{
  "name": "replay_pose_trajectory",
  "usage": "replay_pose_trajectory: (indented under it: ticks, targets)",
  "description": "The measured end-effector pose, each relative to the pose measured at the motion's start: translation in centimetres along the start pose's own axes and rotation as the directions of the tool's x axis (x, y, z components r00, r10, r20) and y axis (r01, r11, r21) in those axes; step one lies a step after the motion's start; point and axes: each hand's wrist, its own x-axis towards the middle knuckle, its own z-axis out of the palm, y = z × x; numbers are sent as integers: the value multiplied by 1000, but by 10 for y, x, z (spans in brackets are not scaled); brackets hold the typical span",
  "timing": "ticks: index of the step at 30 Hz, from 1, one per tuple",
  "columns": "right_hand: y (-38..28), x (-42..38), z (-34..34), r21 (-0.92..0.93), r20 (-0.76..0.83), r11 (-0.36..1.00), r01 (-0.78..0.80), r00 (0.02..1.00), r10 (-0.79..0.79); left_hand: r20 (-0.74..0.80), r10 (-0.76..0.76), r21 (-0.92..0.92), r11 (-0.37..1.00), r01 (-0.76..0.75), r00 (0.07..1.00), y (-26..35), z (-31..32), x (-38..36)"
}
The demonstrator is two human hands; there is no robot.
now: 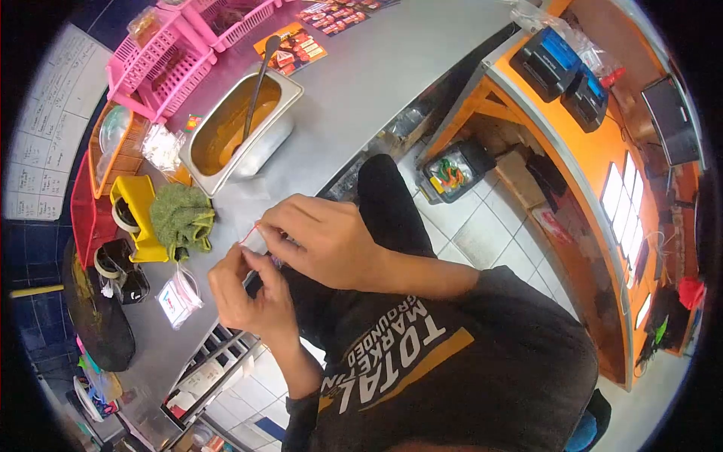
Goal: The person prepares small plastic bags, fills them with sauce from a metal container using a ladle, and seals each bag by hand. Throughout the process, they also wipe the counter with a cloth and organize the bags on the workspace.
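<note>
Both hands meet over the steel counter's front edge, below the metal pan. My left hand (252, 294) has its thumb and forefinger pinched near a small clear plastic piece. Above and to the right, my right hand (320, 237) has its fingers closed on a thin red strand (249, 233) beside that whitish plastic (257, 242). What the left fingertips hold is too small to make out. The steel pan (282, 113) of orange-brown sauce, with a dark ladle (254, 94) leaning in it, stands beyond the hands. A green cloth (182, 218) lies left of them.
Pink baskets (162, 68) stand at the back left, near a yellow holder (135, 218) with a tape roll. A small white packet (179, 297) lies near the counter's edge. An orange desk (561, 128) with black devices stands at the right.
</note>
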Motion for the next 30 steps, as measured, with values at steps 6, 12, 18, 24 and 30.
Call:
replay_pose_trajectory:
  ticks: [6, 12, 18, 24, 30]
  targets:
    - [1, -11, -3, 225, -80, 970, -93, 990, 113, -48, 43, -90, 995, -47, 998, 2, 12, -5]
    - [6, -22, -15, 731, 324, 382, -566, 780, 536, 289, -430, -640, 578, 506, 856, 18, 15, -18]
    - [44, -25, -26, 628, 773, -258, -734, 547, 322, 854, -76, -498, -406, 766, 515, -21, -16, -10]
    - [17, -11, -22, 732, 550, 154, -664, 709, 442, 729, -132, -663, 107, 741, 672, -25, -18, -6]
    - [-13, -14, -20, 563, 213, 757, -333, 943, 257, 188, -366, -655, 645, 393, 912, -9, 6, -6]
